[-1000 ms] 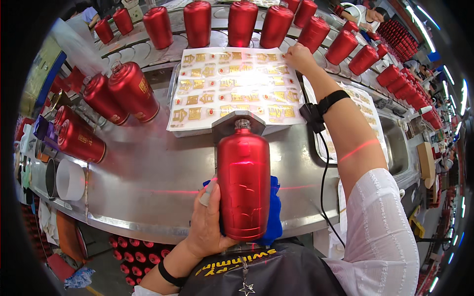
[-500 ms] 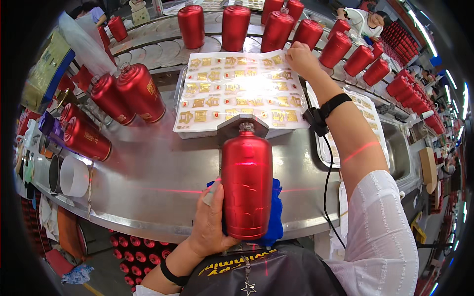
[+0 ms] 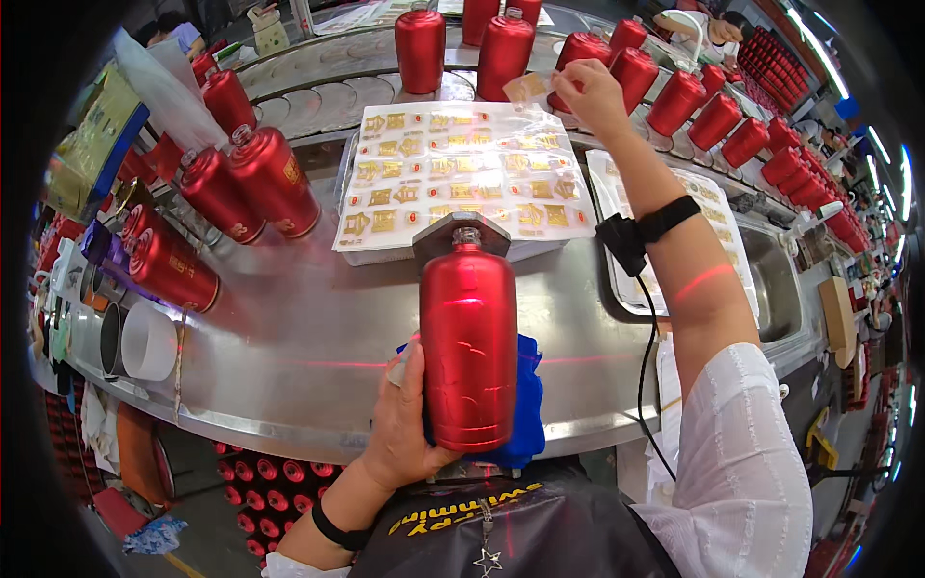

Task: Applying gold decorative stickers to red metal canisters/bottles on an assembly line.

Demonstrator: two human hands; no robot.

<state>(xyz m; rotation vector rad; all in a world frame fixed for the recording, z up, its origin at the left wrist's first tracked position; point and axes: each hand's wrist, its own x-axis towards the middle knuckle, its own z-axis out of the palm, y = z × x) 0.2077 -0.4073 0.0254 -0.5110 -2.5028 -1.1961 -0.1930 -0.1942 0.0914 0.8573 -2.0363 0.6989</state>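
Note:
A red metallic bottle (image 3: pixel 469 352) lies with its neck away from me, resting against a grey angular block (image 3: pixel 431 247). My left hand (image 3: pixel 397 424) grips its lower left side, thumb along the body. My right hand (image 3: pixel 590 96), reaching far out, pinches a small clear film piece with gold marks (image 3: pixel 526 89) between thumb and fingertips. That film hangs just beyond the upper right corner of a white sheet (image 3: pixel 378 229) printed with rows of gold and red decals. A blue cloth (image 3: pixel 528 395) is bunched under and beside the bottle.
Red bottles (image 3: pixel 507 58) line a curved conveyor (image 3: pixel 318 101) at the back. Several more bottles (image 3: pixel 275 183) stand at left near a white round container (image 3: pixel 149 342). Right of the sheet lie a second decal tray (image 3: pixel 617 279), a black cable (image 3: pixel 644 385) and a sink (image 3: pixel 776 289).
My right hand has come up from the sheet's upper right corner with the film piece. Front-row conveyor bottles have shifted right, the back-row ones left. The left hand keeps its hold.

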